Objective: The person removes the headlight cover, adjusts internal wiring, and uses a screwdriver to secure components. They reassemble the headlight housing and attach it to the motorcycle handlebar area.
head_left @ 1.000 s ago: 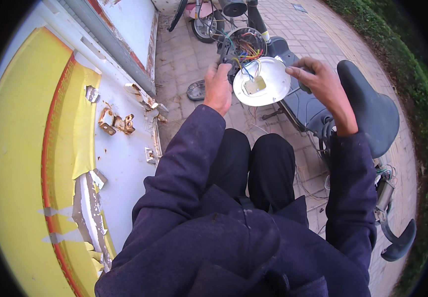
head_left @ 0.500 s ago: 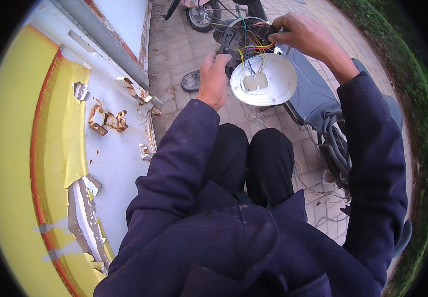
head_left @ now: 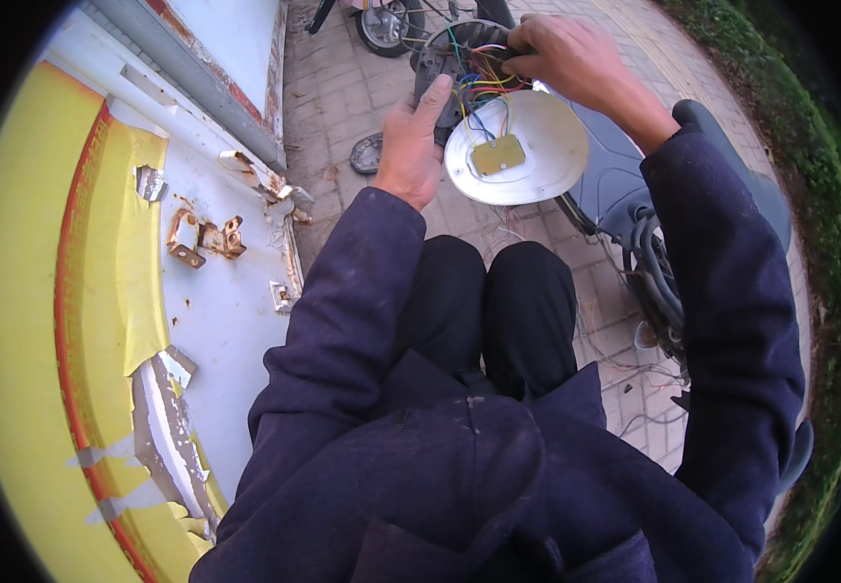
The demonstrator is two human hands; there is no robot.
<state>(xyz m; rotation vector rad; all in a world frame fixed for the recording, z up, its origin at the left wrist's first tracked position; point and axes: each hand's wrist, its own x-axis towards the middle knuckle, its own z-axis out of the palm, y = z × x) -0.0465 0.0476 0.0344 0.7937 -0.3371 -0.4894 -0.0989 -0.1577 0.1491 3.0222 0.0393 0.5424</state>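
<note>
Working on the paved ground [head_left: 333, 107], the person faces a grey scooter [head_left: 615, 165], with a torn yellow panel [head_left: 17, 291] at the left. Beyond the knees, a white round dish [head_left: 556, 167] shows its hollow side; what supports it cannot be told. Touching or just beyond the dish, a dark housing [head_left: 430, 80] gapes with wiring. The left hand [head_left: 409, 151] grips the housing's near left edge, thumb along its side. The right hand [head_left: 576, 63] is bent over the far right part, fingertips drawn together among the leads; whether they pinch anything cannot be told. Inside the dish sits a small yellowish plate [head_left: 498, 154], and thin coloured wires [head_left: 486, 89] run from it into the housing.

To handle the leads well, the left grip would best hold the housing steady while the right fingers part one strand at a time, gently, without tugging. The dish should have no weight hanging on its wires, and each colour should be traced to its end.
</note>
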